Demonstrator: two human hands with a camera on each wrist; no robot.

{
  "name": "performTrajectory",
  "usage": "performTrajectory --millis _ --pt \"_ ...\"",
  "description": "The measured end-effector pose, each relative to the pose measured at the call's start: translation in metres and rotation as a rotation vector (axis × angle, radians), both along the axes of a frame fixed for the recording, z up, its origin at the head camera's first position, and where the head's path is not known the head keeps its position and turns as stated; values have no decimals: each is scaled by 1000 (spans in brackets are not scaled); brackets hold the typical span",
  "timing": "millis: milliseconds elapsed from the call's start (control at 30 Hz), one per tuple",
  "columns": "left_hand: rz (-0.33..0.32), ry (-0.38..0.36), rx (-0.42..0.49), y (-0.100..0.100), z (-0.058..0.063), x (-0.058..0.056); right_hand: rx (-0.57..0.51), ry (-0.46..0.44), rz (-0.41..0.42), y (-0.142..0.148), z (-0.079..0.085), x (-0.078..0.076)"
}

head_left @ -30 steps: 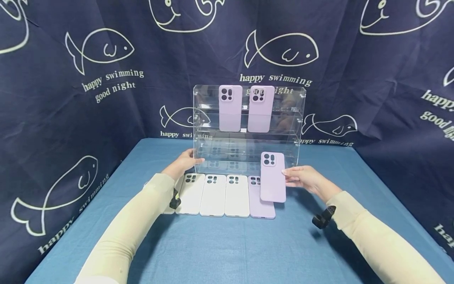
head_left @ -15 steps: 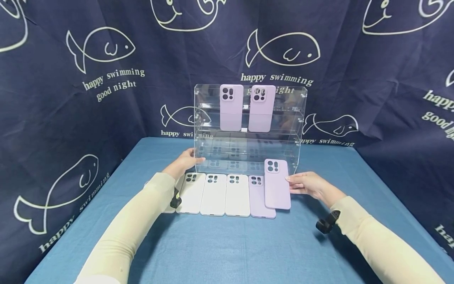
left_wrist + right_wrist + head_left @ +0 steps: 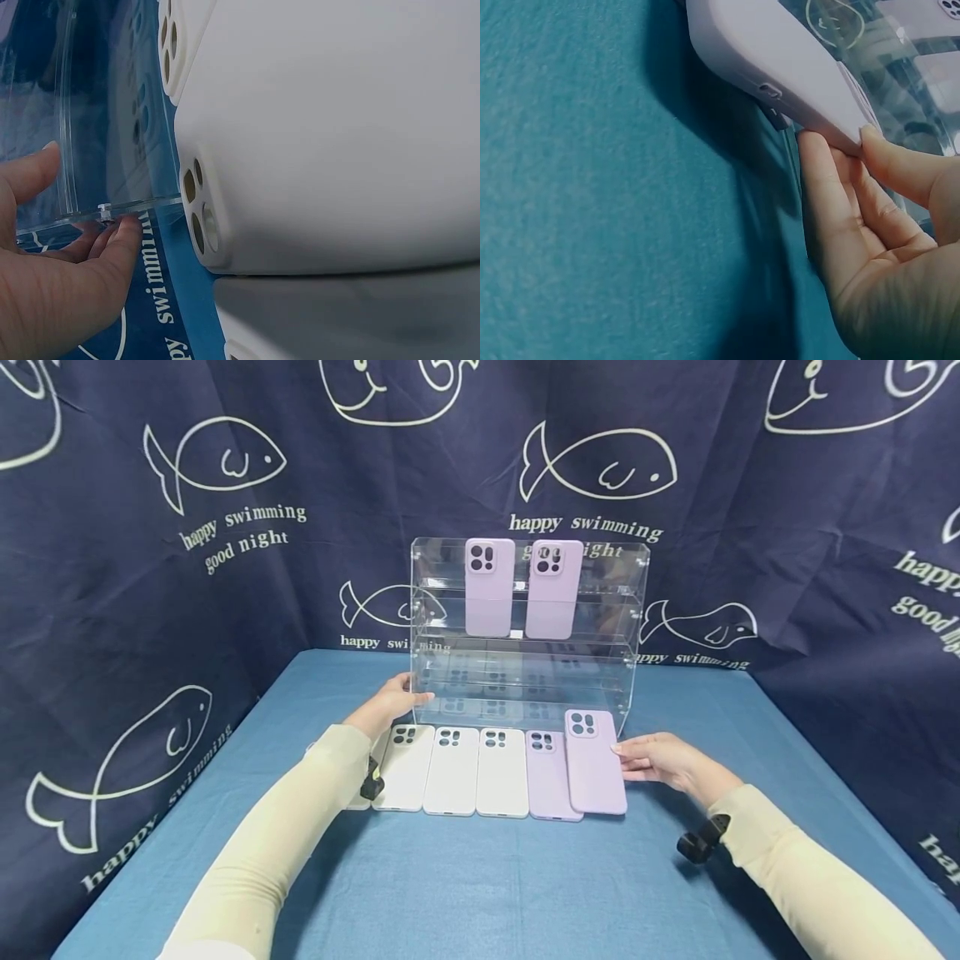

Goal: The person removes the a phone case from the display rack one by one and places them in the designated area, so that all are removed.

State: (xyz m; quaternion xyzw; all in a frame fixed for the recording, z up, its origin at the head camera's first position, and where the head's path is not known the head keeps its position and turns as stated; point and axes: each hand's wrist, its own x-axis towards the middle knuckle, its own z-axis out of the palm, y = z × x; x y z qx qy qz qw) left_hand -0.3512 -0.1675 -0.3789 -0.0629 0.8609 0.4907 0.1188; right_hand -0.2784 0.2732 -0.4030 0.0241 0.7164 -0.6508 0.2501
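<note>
My right hand pinches a lilac phone case by its right edge, thumb on the front and fingers behind. This case is slightly tilted and overlaps a second lilac phone case lying on the table. In the right wrist view, a shadow falls on the cloth below the held case. At the left side of a clear acrylic display stand, my left hand grips the side panel. The left wrist view has the thumb inside the panel and the fingers outside it.
Two lilac cases stand upright on the rack's upper tier. Several white phone cases lie in a row before the stand, the leftmost partly hidden by my left sleeve. Blue cloth covers the table; a navy fish-print curtain hangs behind.
My right hand has moved down and to the right with the lilac case, uncovering more of the lilac case beneath. The left hand has stayed on the stand.
</note>
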Motion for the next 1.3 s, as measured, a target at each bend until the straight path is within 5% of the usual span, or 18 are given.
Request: performTrajectory --millis 1300 --pt "4 -21 8 0 1 1 101 -30 8 11 -8 4"
